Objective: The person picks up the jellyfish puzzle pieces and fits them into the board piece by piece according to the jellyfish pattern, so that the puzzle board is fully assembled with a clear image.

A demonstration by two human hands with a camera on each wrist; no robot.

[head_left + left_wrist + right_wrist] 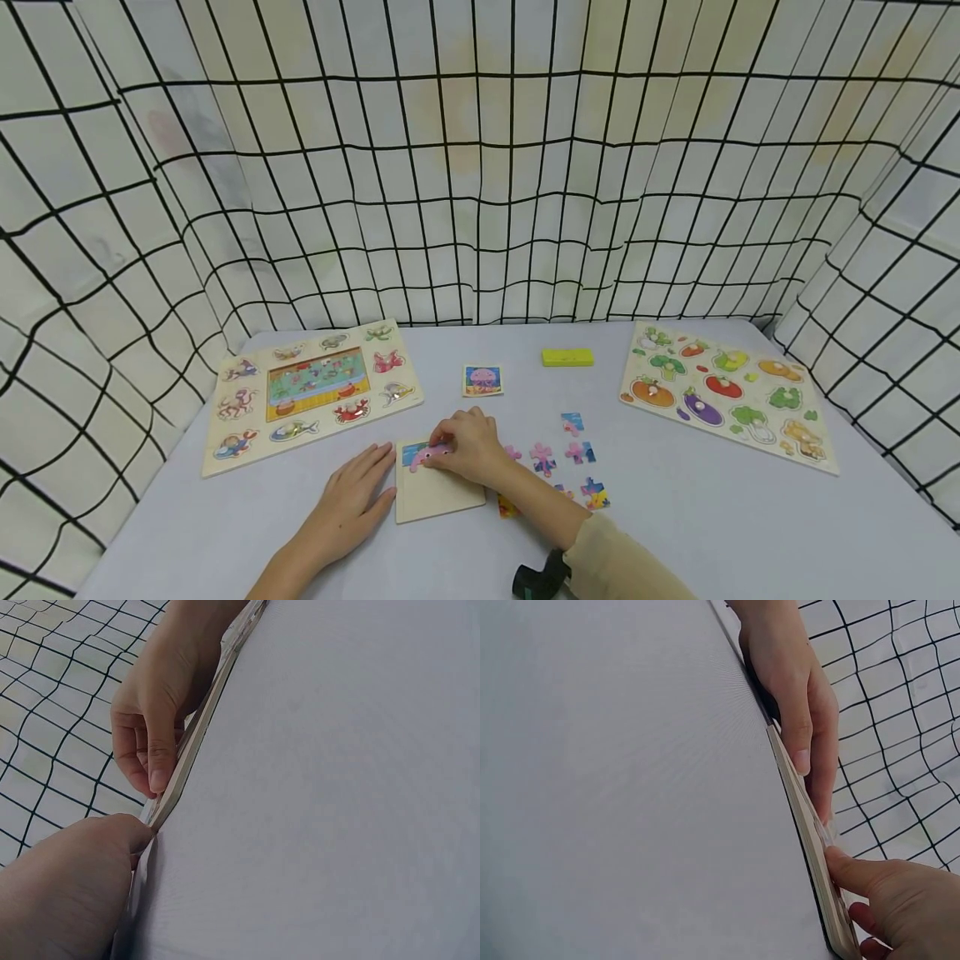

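Observation:
A small wooden puzzle board point(441, 504) lies in front of the person, its upper left corner filled with a blue-and-pink jigsaw piece point(409, 452). Over the board's top edge, the right hand point(474, 448) pinches a pink jigsaw piece point(437, 453) with thumb and fingertips; the fingers partly cover it. Flat on the table, the left hand point(351, 500) has its fingers extended along the board's left edge. The left wrist view catches the right hand point(161, 705) with bent fingers at the board's edge. Both wrist views see the board nearly edge-on, hiding its face.
Several loose jigsaw pieces point(543, 458) lie right of the board. Behind it are a jellyfish picture card point(482, 381) and a yellow block point(567, 357). A sea-animal board point(255, 379) stands left, a vegetable board point(738, 408) right. Black netting point(512, 200) encloses the table.

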